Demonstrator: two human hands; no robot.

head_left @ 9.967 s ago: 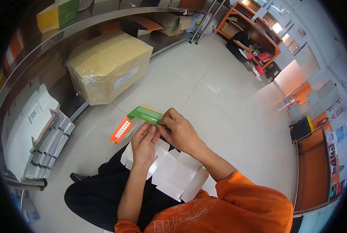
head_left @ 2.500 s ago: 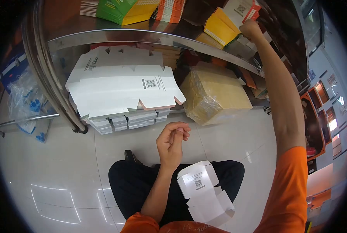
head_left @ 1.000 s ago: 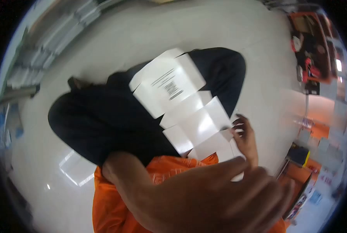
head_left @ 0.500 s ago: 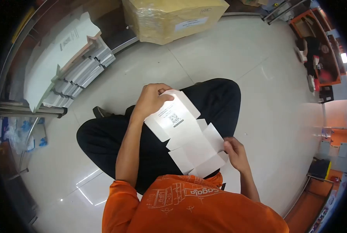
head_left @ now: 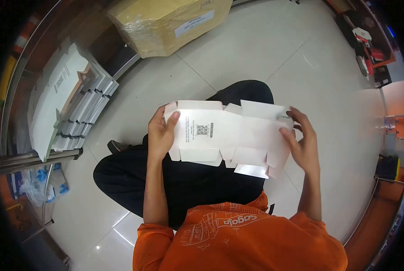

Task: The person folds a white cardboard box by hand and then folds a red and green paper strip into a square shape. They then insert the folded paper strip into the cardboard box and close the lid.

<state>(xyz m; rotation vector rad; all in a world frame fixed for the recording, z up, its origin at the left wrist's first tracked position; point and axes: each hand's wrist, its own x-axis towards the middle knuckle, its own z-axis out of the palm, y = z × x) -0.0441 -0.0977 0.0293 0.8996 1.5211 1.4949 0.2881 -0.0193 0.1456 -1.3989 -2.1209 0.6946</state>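
A white unfolded cardboard box, with a QR code and small print on its left panel, is held above my crossed legs. Its side flaps stand partly bent up, and its long axis runs left to right. My left hand is closed on the left end, thumb on the printed face and fingers mostly hidden behind it. At the right end, my right hand has its thumb and fingers curled around the end flap; the fingertips are slightly blurred.
At left, a stack of flat white cartons lies on a metal-framed shelf. A plastic-wrapped brown box stands ahead on the tiled floor. Plastic bags sit at lower left, orange shelving at right.
The unfolded box has been raised and turned from a slant to nearly level across my view. My right hand has moved up and right with its end, and the camera view has shifted.
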